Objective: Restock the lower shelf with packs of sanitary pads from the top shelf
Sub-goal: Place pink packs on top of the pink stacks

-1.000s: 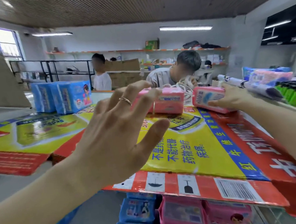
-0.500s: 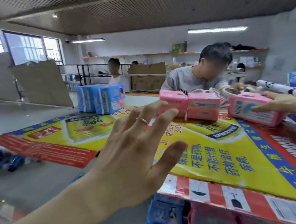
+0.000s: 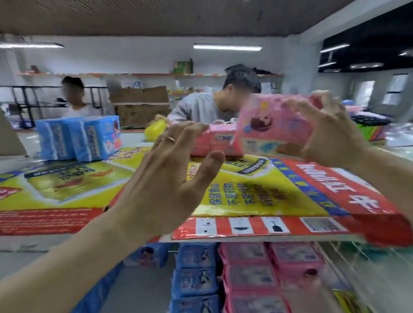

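Holding: your right hand [image 3: 329, 132] grips a pink pack [image 3: 270, 125], lifted above the top shelf [image 3: 254, 192].
Left hand [image 3: 167, 182]: spread wide, nothing in it.
Lower shelf: pink stacks [image 3: 252, 278] right, blue stacks [image 3: 195, 283] left.

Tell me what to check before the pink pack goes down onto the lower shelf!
1. Pack held: ok. The right hand has the pink pack lifted off the top shelf.
2. Second hand ready: not ok. The left hand is open and not touching the pack.
3. Matching pile below: ok. Pink stacks sit on the lower shelf, right of the blue stacks.
4. Room on the pink stacks: cannot tell; their tops are hidden under the top shelf.
5. More packs to move: ok. Other pink packs remain on top.
6. Pack undamaged: cannot tell; it is blurred.
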Demonstrator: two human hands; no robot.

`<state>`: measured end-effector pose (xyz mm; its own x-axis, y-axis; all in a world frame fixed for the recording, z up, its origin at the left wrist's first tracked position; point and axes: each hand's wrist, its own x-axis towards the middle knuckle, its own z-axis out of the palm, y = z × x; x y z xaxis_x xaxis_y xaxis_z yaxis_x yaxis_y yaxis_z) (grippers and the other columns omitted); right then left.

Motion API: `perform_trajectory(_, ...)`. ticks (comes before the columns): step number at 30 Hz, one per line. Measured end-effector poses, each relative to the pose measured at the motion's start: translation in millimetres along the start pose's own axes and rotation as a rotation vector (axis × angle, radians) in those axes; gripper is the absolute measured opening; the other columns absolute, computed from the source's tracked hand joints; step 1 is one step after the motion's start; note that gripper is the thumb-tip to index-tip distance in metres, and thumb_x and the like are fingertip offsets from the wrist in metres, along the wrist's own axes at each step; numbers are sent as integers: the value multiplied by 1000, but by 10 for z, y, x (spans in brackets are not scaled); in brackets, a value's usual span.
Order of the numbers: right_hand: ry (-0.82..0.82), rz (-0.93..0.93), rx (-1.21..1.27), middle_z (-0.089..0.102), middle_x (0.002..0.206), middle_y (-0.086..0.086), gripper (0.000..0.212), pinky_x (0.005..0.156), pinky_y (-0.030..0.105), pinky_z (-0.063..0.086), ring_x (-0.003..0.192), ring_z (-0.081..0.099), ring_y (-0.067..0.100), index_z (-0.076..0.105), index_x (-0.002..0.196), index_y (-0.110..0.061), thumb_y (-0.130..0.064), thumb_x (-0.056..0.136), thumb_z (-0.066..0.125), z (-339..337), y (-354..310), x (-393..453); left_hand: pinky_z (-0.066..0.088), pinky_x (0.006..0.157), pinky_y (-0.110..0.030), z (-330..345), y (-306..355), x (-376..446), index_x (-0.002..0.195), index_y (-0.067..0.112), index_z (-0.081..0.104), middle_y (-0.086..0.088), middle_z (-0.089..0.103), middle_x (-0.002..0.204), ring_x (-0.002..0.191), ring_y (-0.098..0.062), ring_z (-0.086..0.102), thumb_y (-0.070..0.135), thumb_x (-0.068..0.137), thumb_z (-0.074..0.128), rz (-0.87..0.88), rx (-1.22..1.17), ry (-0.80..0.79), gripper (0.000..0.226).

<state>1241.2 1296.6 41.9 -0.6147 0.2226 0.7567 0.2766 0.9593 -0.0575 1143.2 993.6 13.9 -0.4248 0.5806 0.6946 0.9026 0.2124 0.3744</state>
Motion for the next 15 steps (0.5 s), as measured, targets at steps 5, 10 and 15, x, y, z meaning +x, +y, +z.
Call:
perform_trajectory(5,68,-151,26,43,138,17,96,103,50,45,122,49,37,48,140,-32,-76,58,69,-429,-666,-662,38,113,-44,-34,-131,-48,147,43,31,14,46,148,135,-8,45,79,80,38,-109,-262,-115,75)
perform_trajectory(10,82,-138,24,38,143,21,96,104,45,41,131,39,33,48,143,-22,-71,64,70,-788,-1220,-1241,57,86,-35,-98,-91,-373,144,30,36,4,71,120,106,-11,71,57,88,59,-45,-790,-244,67)
perform_trajectory(15,39,-85,-30,35,143,24,98,105,51,44,133,38,36,49,144,-15,-65,65,77,-982,-1649,-1796,61,77,-31,-140,35,-725,141,24,39,2,76,109,97,-19,75,38,82,73,-132,-1092,-276,70)
